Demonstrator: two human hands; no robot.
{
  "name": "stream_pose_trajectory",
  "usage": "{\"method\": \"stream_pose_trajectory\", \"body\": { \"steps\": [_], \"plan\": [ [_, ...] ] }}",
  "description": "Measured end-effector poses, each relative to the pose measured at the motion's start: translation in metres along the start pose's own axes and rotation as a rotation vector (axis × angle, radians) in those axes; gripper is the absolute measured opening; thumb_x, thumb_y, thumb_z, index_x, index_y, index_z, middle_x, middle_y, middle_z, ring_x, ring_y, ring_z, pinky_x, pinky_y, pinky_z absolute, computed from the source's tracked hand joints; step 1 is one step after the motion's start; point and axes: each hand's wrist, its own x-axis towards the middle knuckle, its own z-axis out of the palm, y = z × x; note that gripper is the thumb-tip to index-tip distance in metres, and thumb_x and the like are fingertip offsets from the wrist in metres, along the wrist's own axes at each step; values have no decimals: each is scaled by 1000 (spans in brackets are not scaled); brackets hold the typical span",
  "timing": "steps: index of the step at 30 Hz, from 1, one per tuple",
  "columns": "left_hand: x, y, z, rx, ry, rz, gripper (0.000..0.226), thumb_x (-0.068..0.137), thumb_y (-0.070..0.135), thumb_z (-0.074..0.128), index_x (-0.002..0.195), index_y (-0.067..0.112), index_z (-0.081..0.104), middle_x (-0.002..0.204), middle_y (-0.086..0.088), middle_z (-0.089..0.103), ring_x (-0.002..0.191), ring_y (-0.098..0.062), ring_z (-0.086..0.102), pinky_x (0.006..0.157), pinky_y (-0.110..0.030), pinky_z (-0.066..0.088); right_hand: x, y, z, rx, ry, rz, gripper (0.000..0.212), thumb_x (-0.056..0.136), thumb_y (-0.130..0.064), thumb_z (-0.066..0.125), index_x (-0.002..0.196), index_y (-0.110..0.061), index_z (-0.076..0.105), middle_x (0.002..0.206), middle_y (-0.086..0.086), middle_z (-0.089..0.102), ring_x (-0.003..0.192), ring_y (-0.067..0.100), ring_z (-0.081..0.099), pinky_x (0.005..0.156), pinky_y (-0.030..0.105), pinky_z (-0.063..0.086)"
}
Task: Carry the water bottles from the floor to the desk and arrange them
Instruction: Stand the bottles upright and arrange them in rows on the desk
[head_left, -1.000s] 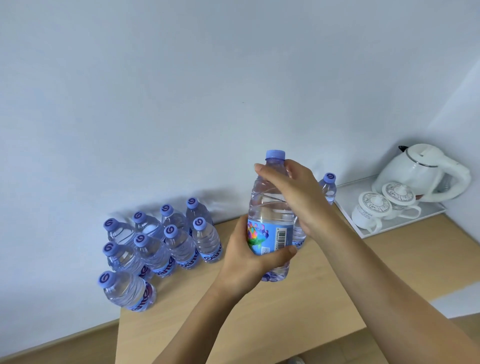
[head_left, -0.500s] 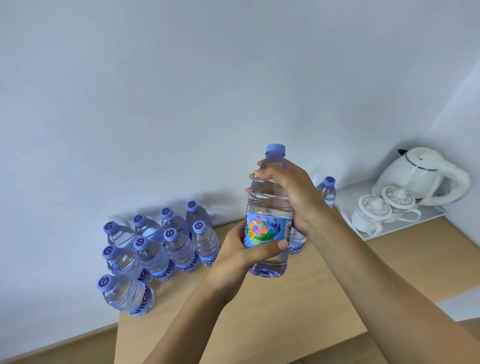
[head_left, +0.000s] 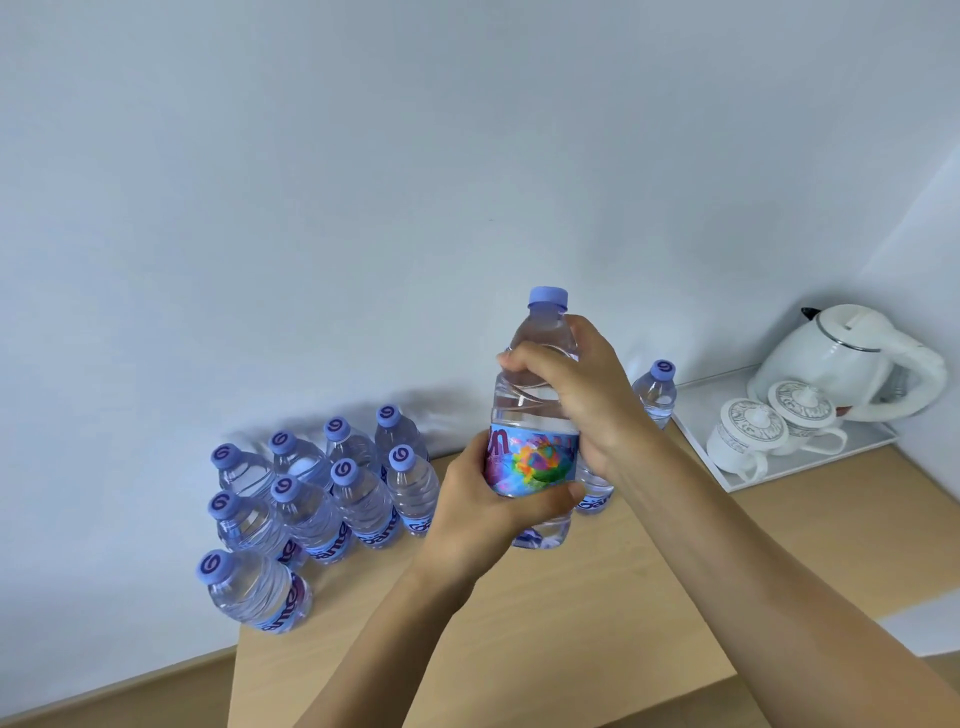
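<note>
Both hands, left hand (head_left: 483, 512) and right hand (head_left: 582, 400), are grasping one upright bottle (head_left: 535, 415); nine bottles (head_left: 332, 499) are clustering at 9 o'clock by the desk (head_left: 597, 623) edge, one standing bottle (head_left: 655, 389) at 2 o'clock.

A plain pale wall (head_left: 363, 182) fills the upper view, meeting a side wall (head_left: 924, 249) at the right corner. Below, a light wooden desk (head_left: 597, 623) stands against it. Soft, even light; faint shadows on the wall.

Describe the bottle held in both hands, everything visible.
The held bottle is clear ribbed plastic, full of water, with a lilac cap on and a blue label bearing a multicoloured picture. It is upright, above the wooden desk. The left hand grips its label band; the right hand wraps its shoulder.
</note>
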Motion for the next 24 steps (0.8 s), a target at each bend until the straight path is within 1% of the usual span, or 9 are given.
{"method": "stream_pose_trajectory", "body": {
  "steps": [4,9,10,12,14,16,19,22,24],
  "plan": [
    [-2,1,-8,-122,-162,-45,51,58,19,86,104,10,67,93,-9,73,84,-23,69,76,-33,56,1,-4,-2,23,-118,24,27,64,-16,74,89,-14,61,76,1,69,68,17,68,58,29,55],
    [-4,1,-9,-93,-70,-4,50,53,21,87,99,17,69,91,-7,74,83,-22,71,72,-30,57,2,-3,0,-11,-176,12,35,67,-18,74,99,-13,60,95,10,71,85,27,70,80,44,57],
    [-5,2,-8,-78,-41,5,48,52,23,87,96,19,69,89,-5,75,81,-21,72,70,-28,56,1,-3,2,-51,-160,0,35,69,-22,74,100,-16,60,95,7,71,87,24,71,79,42,57],
    [-6,3,-5,-31,25,24,44,51,23,87,91,21,68,84,-2,75,76,-17,72,65,-23,55,-1,-1,5,-163,-102,-62,35,69,-31,76,99,-23,61,91,-6,71,86,14,71,73,30,55],
    [-6,3,-3,38,89,42,43,53,19,87,91,20,66,82,2,75,72,-14,72,61,-20,54,-2,2,8,-245,-38,-106,39,69,-34,83,100,-25,61,93,-8,72,86,10,71,72,25,55],
    [-7,3,-1,77,116,44,47,54,17,86,96,17,64,83,3,75,73,-13,73,61,-19,54,-4,5,11,-223,-8,-82,41,70,-27,86,101,-21,60,94,-3,72,82,13,71,70,28,57],
    [-8,1,-2,59,94,44,52,54,17,89,100,16,64,88,1,75,77,-16,73,64,-21,55,-6,5,12,-111,-18,-63,32,72,-12,82,96,-16,61,82,1,70,67,15,70,59,25,54],
    [-11,3,-5,-30,11,42,47,55,21,89,97,19,69,89,-3,75,80,-20,72,68,-26,56,-5,-1,9,-27,-85,-43,30,67,-13,78,92,-15,63,79,3,68,68,21,68,62,33,57],
    [-12,4,-8,-125,-77,47,42,58,20,86,97,21,71,94,-10,73,84,-25,70,74,-36,57,-3,-4,7,29,-149,-22,32,64,-16,76,94,-16,65,85,8,69,74,26,68,69,41,57]
  ]
}}
